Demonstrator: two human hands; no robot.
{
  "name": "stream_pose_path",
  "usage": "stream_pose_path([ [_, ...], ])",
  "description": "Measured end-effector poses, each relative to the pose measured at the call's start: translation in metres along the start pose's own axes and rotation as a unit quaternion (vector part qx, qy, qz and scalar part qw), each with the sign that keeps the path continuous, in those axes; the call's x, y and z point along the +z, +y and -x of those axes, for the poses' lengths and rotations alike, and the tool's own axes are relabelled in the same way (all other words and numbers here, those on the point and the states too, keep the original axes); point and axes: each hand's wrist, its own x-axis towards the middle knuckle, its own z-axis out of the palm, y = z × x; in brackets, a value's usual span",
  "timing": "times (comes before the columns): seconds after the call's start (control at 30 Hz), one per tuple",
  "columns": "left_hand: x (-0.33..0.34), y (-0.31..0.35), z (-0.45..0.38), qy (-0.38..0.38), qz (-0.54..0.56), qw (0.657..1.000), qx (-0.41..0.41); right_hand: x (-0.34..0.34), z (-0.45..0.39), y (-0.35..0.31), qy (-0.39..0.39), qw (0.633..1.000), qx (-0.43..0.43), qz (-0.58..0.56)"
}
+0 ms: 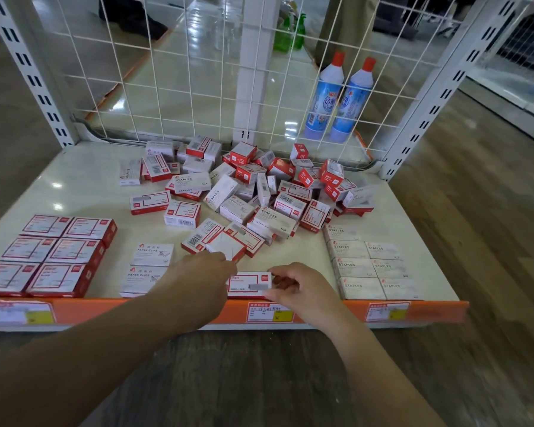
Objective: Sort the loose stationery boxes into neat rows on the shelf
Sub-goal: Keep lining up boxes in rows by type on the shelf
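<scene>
A loose heap of red-and-white stationery boxes (253, 186) lies in the middle and back of the white shelf (84, 186). Near the front edge, my right hand (293, 285) grips the right end of a red-and-white box (248, 284) lying flat on the shelf. My left hand (198, 272) reaches to a white box (225, 246) at the heap's near edge, its fingertips on it. Red-framed boxes (50, 254) sit in neat rows at the front left, two paper-clip boxes (150, 266) beside them, and white staples boxes (367, 266) in rows at the front right.
A white wire grid (198, 72) closes the back of the shelf, between slotted uprights. Two blue bottles with red caps (339, 100) stand behind the grid. An orange price strip (321, 312) with labels runs along the shelf's front edge. Wooden floor lies below.
</scene>
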Motion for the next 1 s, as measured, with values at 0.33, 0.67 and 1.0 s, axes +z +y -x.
stream_pose_path([
  [0.33,0.012,0.005,-0.002,-0.005,-0.006,1.000,0.012,0.000,-0.012,0.004,0.001,1.000,0.018,0.008],
  [0.67,0.021,0.006,0.003,-0.022,0.031,0.999,0.010,-0.001,-0.013,0.001,-0.021,1.000,0.012,0.013],
  [1.0,0.010,0.003,0.004,0.010,0.002,1.000,0.018,-0.001,-0.019,-0.003,0.012,0.999,0.030,0.008],
])
